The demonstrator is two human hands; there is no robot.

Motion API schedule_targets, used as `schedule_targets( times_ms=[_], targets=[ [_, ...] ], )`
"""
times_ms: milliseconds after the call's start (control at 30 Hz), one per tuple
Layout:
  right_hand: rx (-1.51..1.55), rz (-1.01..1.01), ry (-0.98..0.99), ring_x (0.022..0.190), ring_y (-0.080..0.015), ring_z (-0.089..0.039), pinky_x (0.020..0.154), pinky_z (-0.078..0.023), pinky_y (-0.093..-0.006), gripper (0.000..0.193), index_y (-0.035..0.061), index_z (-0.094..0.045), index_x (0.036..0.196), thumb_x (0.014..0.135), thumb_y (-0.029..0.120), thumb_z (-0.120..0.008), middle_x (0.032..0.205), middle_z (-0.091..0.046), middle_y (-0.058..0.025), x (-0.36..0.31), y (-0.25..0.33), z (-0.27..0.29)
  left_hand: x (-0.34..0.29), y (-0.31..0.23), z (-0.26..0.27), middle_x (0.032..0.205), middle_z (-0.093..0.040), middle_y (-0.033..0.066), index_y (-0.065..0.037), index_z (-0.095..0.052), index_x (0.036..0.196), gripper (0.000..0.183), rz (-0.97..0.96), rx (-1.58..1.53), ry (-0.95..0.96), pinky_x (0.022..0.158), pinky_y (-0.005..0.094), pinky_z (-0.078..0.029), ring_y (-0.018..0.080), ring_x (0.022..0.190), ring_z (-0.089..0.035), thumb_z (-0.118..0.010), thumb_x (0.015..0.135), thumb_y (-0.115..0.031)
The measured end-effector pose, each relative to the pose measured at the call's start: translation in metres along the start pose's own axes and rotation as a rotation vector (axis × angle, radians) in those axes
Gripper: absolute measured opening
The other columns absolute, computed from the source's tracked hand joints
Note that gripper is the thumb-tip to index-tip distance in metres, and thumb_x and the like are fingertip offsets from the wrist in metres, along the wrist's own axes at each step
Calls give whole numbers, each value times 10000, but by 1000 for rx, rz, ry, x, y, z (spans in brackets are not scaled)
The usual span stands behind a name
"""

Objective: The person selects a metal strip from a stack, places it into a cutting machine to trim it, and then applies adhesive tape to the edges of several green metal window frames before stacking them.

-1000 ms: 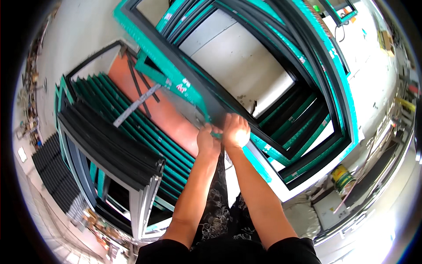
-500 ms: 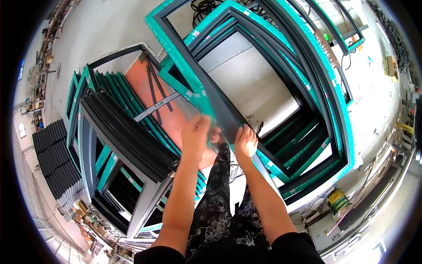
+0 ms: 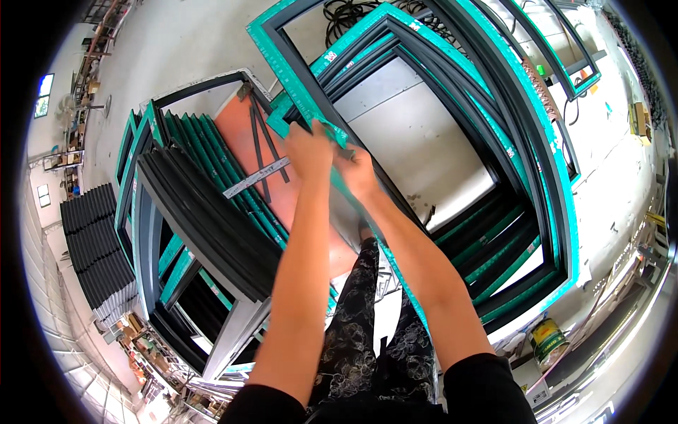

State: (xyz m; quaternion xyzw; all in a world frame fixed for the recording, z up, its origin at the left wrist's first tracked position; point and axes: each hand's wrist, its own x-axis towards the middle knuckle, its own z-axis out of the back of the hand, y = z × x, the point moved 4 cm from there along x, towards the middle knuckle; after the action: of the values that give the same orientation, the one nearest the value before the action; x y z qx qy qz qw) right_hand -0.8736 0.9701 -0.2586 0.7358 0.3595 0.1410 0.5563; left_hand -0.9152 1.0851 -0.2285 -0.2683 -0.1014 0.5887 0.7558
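Note:
Both my hands are closed on green film at the near side of a dark grey frame covered with green film. My left hand is clenched at the end of the film that still lies on the frame. Just to its right, my right hand grips the crumpled green protective film, its fingers partly hidden. From between the hands a long loose strip of the film hangs down past my right forearm toward my legs. Along the near side of this frame, bare dark grey surface shows beside the strip.
More film-covered frames lie stacked beneath on the right. Left of me, dark profiles and green-covered ones rest in a rack over an orange board. A bucket stands at the lower right, and black cable lies coiled at the top.
Both hands have moved up and away from me along the frame. My right hand has left the frame's edge and now grips the film beside my left. The loose strip is longer.

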Motion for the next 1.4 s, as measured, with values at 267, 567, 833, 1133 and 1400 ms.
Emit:
schedule_targets(
  times_ms=[267, 567, 833, 1133, 1400],
  targets=[
    [284, -350, -449, 519, -63, -380, 471, -298, -255, 363, 87, -577, 713, 942, 361, -640, 581, -431, 52, -1, -38, 19, 15, 6, -82, 897, -671, 297, 91, -451, 982, 739, 215, 81, -13, 752, 483, -539, 454, 872, -668, -458, 906, -644],
    [691, -710, -636, 457, -92, -332, 443, -264, -280, 447, 143, -397, 631, 997, 344, -554, 551, -378, 37, -117, 42, 2, 21, 10, -70, 970, -652, 318, 108, -437, 1062, 693, 226, 201, -166, 790, 510, -529, 464, 916, -652, -308, 988, -569],
    [-802, -915, -531, 776, -322, -645, 688, -514, -403, 341, 22, -608, 1075, 782, 156, -719, 898, -662, -165, -525, 105, 211, 4, -6, -73, 1021, -636, 269, 78, -487, 1078, 621, 82, 355, -296, 801, 511, -512, 449, 935, -633, -379, 977, -524],
    [-1078, -1058, -775, 837, -469, -574, 785, -463, -501, 260, -47, -555, 948, 787, 155, -589, 874, -602, -280, -819, 35, 310, -164, 50, -96, 1464, -303, 359, 149, -290, 1417, 665, -677, 431, -284, 1133, 491, -282, 483, 1343, -342, -372, 1023, -381],
    [-946, -1066, -645, 843, -440, -578, 762, -454, -486, 257, -28, -585, 996, 773, 99, -572, 857, -602, -242, -899, -5, 301, -412, 108, -79, 1521, -240, 315, 86, -268, 1463, 658, -653, 421, 114, 1159, 510, -210, 434, 1411, -265, -382, 1005, -373]
  ],
)
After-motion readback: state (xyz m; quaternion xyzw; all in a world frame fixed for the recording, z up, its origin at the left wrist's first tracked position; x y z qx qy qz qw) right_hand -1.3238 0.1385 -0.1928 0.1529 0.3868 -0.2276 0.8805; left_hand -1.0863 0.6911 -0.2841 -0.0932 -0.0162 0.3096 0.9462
